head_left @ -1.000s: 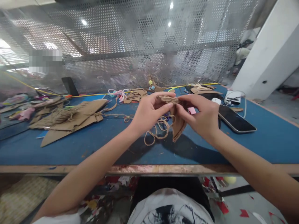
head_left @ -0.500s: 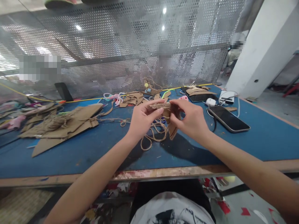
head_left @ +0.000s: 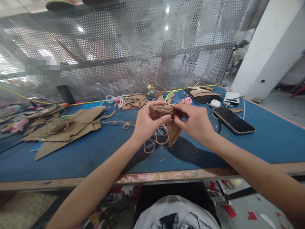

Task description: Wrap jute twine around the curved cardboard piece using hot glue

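Between my two hands, just above the blue table, is a cardboard piece with rows of brown twine wrapped side by side around its upper part. My left hand pinches the wrapped end, thumb in front and fingers behind. With thumb and fingertips closed, my right hand grips the other end of the wrapping; what exactly lies in that pinch is partly hidden. The bare lower flap of cardboard hangs beneath my right fingers. Loose loops of twine lie on the table below my hands.
On the left, cardboard sheets carry a twine bundle. Cardboard scraps and pink and white pipe cleaners lie farther back. A phone, a white charger and cables are on the right. Perforated mesh stands behind the table.
The cardboard piece has turned, so its wrapped face shows more and its lower flap has swung left. My left thumb has slid right along the twine. Both hands keep hold.
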The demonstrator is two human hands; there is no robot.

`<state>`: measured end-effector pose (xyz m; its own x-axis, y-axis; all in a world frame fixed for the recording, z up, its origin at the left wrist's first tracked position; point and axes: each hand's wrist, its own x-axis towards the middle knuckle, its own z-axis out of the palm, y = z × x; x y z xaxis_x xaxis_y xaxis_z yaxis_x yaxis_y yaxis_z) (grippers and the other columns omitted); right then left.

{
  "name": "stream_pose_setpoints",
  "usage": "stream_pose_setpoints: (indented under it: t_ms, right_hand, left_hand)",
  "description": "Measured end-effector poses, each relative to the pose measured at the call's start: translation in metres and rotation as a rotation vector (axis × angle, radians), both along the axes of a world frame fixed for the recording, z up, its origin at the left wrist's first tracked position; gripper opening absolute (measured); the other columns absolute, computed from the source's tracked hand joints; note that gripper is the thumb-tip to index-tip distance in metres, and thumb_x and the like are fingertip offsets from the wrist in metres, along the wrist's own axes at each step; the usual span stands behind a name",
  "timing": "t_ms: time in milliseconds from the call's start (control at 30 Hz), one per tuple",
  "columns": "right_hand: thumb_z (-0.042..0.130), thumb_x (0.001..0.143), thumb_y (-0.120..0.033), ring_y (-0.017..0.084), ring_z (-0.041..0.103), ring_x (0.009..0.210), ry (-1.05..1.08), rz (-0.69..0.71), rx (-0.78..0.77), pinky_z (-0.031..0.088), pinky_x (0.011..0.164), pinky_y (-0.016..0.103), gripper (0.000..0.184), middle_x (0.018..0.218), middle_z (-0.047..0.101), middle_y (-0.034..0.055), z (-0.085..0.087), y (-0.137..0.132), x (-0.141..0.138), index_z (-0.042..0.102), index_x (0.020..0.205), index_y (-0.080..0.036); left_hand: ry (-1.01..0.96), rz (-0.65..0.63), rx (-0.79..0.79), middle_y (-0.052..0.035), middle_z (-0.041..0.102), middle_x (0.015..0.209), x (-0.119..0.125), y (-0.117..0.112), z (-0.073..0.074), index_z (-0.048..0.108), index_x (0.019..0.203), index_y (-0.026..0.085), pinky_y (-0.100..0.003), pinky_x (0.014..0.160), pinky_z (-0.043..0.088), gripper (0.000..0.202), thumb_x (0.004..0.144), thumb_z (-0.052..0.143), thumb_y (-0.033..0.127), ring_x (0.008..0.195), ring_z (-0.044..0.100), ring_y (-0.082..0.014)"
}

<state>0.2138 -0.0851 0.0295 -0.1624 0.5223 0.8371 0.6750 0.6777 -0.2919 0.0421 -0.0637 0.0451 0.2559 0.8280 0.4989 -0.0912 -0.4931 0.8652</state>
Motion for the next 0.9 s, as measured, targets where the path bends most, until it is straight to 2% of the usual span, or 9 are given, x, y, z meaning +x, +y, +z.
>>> stream_pose_setpoints:
  t_ms: [200,400,533,700,800,900]
  right_hand:
    - [0.057,0.079,-0.02,0.022,0.067,0.084,0.11,0.017,-0.01,0.054,0.074,0.034,0.025,0.097,0.071,0.0105,-0.007,-0.007,-0.014,0.061,0.104,-0.016]
    - [0.054,0.079,-0.018,0.017,0.064,0.075,0.283,0.051,-0.238,0.052,0.068,0.03,0.024,0.089,0.068,0.0072,-0.014,-0.008,-0.026,0.056,0.103,-0.016]
    - [0.052,0.076,-0.015,0.018,0.064,0.075,0.255,0.049,-0.259,0.051,0.07,0.031,0.021,0.085,0.069,0.0058,-0.012,-0.003,-0.02,0.06,0.095,-0.016]
    - [0.05,0.08,-0.016,0.017,0.063,0.069,0.109,0.061,-0.194,0.048,0.066,0.029,0.019,0.082,0.071,0.0062,-0.006,-0.001,-0.012,0.065,0.091,-0.016]
    - [0.051,0.08,-0.016,0.016,0.061,0.063,0.047,0.014,-0.165,0.044,0.062,0.027,0.017,0.075,0.07,0.0052,-0.003,-0.002,-0.009,0.066,0.087,-0.015]
    - [0.051,0.08,-0.015,0.015,0.059,0.06,-0.002,0.021,-0.17,0.041,0.059,0.025,0.016,0.072,0.069,0.0047,-0.004,-0.003,-0.008,0.067,0.084,-0.014]
  left_hand:
    - [-0.061,0.142,0.13,-0.0014,0.07,0.083,0.006,-0.006,-0.004,0.061,0.087,0.019,-0.03,0.072,0.057,0.03,0.064,0.08,0.018,0.077,0.07,-0.0171]
    - [-0.085,0.276,0.246,0.0004,0.069,0.085,0.008,-0.013,-0.008,0.06,0.084,0.019,-0.028,0.075,0.056,0.026,0.065,0.078,0.015,0.081,0.07,-0.016]
    - [-0.082,0.33,0.247,-0.0006,0.07,0.086,0.008,-0.011,-0.008,0.06,0.084,0.019,-0.03,0.077,0.056,0.026,0.066,0.078,0.018,0.083,0.07,-0.0172]
    - [-0.112,0.306,0.192,-0.0014,0.069,0.087,0.003,-0.003,-0.008,0.06,0.086,0.019,-0.031,0.076,0.056,0.03,0.064,0.08,0.02,0.082,0.07,-0.0176]
    - [-0.144,0.232,0.111,-0.0015,0.07,0.087,0.001,0.004,-0.012,0.057,0.09,0.02,-0.03,0.074,0.056,0.035,0.063,0.081,0.021,0.081,0.07,-0.0178]
    - [-0.193,0.131,0.05,-0.0018,0.071,0.09,0.003,0.007,-0.017,0.05,0.097,0.022,-0.031,0.077,0.056,0.052,0.058,0.085,0.021,0.082,0.071,-0.0183]
